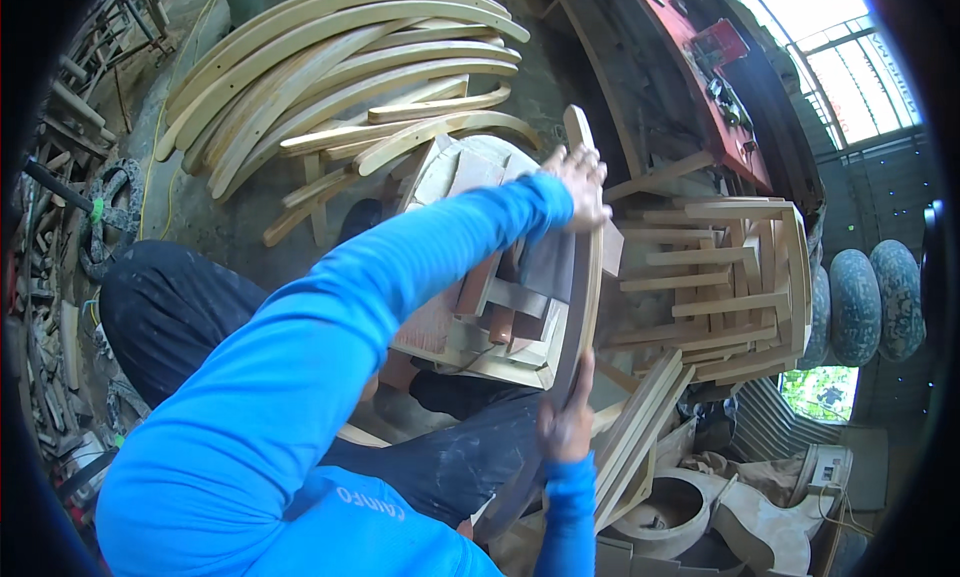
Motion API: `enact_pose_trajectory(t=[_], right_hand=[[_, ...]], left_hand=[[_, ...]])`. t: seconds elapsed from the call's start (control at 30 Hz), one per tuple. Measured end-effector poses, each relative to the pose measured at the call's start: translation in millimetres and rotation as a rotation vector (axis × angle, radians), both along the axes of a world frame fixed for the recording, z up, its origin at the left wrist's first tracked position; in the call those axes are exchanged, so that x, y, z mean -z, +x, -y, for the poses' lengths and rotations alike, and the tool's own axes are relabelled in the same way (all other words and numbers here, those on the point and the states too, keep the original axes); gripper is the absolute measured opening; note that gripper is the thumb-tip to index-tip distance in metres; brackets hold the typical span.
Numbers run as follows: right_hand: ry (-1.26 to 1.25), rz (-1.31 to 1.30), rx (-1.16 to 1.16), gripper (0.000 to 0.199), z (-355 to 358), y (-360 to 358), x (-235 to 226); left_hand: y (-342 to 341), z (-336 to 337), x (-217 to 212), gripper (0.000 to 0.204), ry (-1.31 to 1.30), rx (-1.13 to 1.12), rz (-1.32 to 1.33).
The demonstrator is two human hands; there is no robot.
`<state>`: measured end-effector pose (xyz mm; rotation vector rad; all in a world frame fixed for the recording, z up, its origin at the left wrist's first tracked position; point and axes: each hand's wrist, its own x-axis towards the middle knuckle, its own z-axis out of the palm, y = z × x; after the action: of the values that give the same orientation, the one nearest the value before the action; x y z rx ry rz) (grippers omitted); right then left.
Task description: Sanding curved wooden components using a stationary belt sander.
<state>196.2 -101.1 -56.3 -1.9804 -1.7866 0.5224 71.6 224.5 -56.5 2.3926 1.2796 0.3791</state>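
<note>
A long curved wooden piece (584, 297) stands on edge along the right side of a wooden box-like machine (535, 369), its far end rising past the box. My left hand (580, 189) lies over the upper part of the piece, fingers stretched out. Lower down, my right hand (567, 425) is closed around the same piece with its thumb pointing up along it. Inside the box a grey metal part (515, 297) and a reddish-brown cylinder (502, 327) show. My left arm hides part of the machine.
Several curved wooden slats (340, 67) are piled at the far left. To the right stand stacked wooden frames (740, 287), with leaning boards (645, 427) nearer. A red bench (715, 87) is at the far right. Wood scraps (50, 307) line the left edge.
</note>
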Motion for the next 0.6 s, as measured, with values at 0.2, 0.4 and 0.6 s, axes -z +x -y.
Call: enact_pose_trajectory(t=[0.2,0.4,0.6], right_hand=[[-0.092,-0.048,0.034,0.093,-49.2,-11.7,-25.2],[0.091,0.011,-0.033,0.091,83.7,-21.5,-16.7],[-0.189,-0.114,0.181,0.093,95.9,-25.1,-36.9]], left_hand=[[-8.0,-35.0,-8.4,0.093,-0.113,-0.126,-0.126],[1.0,104.6,-27.2,0.094,0.087,0.058,-0.116],[-3.7,103.7,-21.0,0.097,0.05,0.032,0.044]])
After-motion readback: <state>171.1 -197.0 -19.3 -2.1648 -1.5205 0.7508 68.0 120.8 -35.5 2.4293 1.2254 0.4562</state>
